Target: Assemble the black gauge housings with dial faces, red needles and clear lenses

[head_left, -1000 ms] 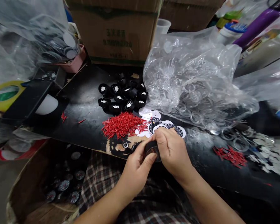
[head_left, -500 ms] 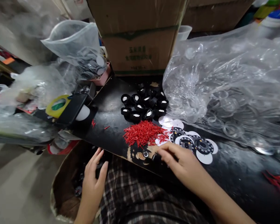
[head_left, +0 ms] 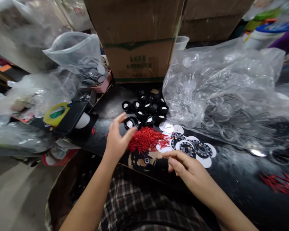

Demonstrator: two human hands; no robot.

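Observation:
My left hand (head_left: pixel 118 136) reaches the front left of a group of black round cases (head_left: pixel 162 109). Its thumb and fingers are around one black case (head_left: pixel 129 124) with a white piece inside, gripping it by the sides. Just in front lies a heap of thin red pointers (head_left: pixel 145 139). My right hand (head_left: pixel 186 168) hovers by the table's front edge, fingers curled and pinched; whatever is between the fingertips is too small to make out. Beside it lie black-and-white dial discs (head_left: pixel 186 148) and white discs (head_left: pixel 167 127). A small round metal fitting (head_left: pixel 147 160) sits in front of the pointers.
A clear plastic bag (head_left: pixel 221 106) of transparent rings fills the right side. Cardboard boxes (head_left: pixel 137 61) stand behind. At the left are a roll of yellow tape (head_left: pixel 55 115), a black tray (head_left: pixel 86 96) and a bag of grey discs (head_left: pixel 73 48). More red pieces (head_left: pixel 279 184) lie far right.
My left hand has moved up and right from below the table edge to the black cases, and one case has shifted toward me. My right hand has stayed nearly in place. The view has tilted slightly.

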